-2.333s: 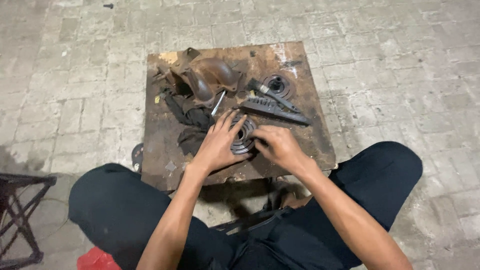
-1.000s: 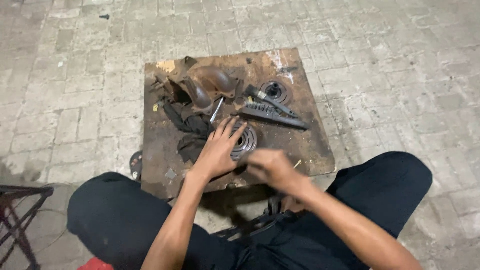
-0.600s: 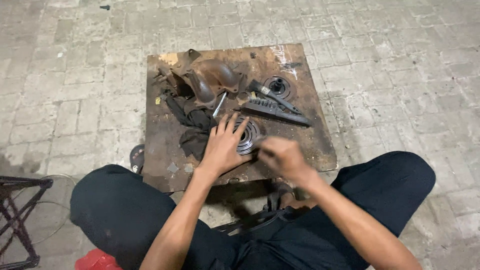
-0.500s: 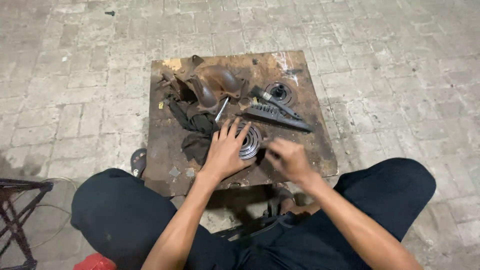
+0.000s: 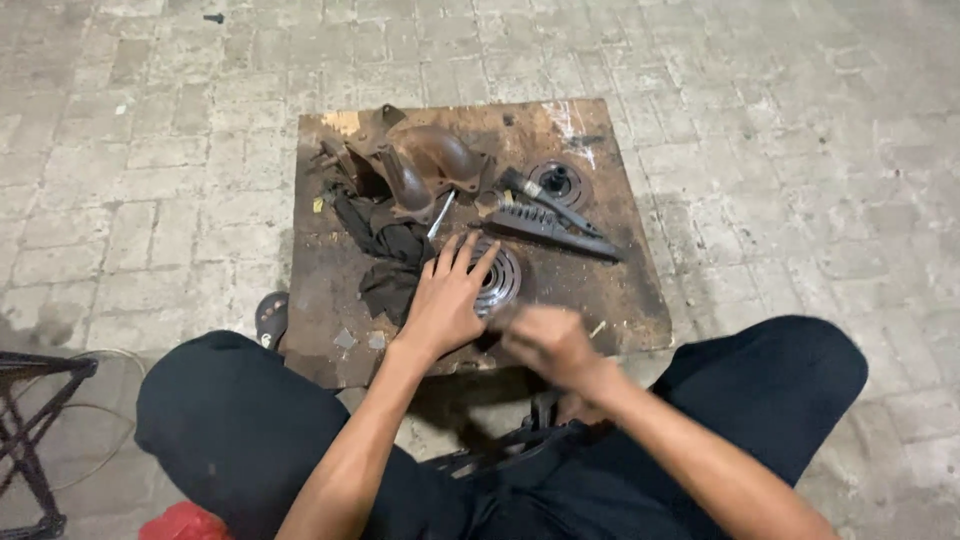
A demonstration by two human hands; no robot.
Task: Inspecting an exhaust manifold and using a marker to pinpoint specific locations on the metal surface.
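Head view, looking down: nearest the camera are the person's black-clothed legs, folded either side of a low square wooden desk [image 5: 330,300] whose top is dark, oil-stained and worn pale at the far edge. The right hand [image 5: 548,342] hovers over the near edge of the desk and is motion-blurred — I cannot tell whether its fingers are curled, spread or pinching anything. Just beside it, the left hand [image 5: 445,300] lies flat with fingers spread and fanned out, palm pressing on a round metal disc [image 5: 503,277] with concentric ribbed grooves, grey and shiny; the disc sits near the middle of the desk, half covered by that hand. Left of the hand, a crumpled black rag [image 5: 390,255] spreads across the wood, soft and greasy-looking. Beyond the disc lies a long tapered dark metal piece [image 5: 555,228] with a toothed edge, pointing right — and past it a second round ribbed part [image 5: 558,183] with a black hub. At the far left of the desk stands a rusty brown cast housing [image 5: 425,165], curved and hollow, with a slim bright metal rod [image 5: 441,214] leaning out from beneath it. All around is grey brick paving [image 5: 800,120], rough and dusty. A red object [image 5: 185,522] peeks in at the bottom edge, and a dark metal frame [image 5: 30,440] stands at the left.
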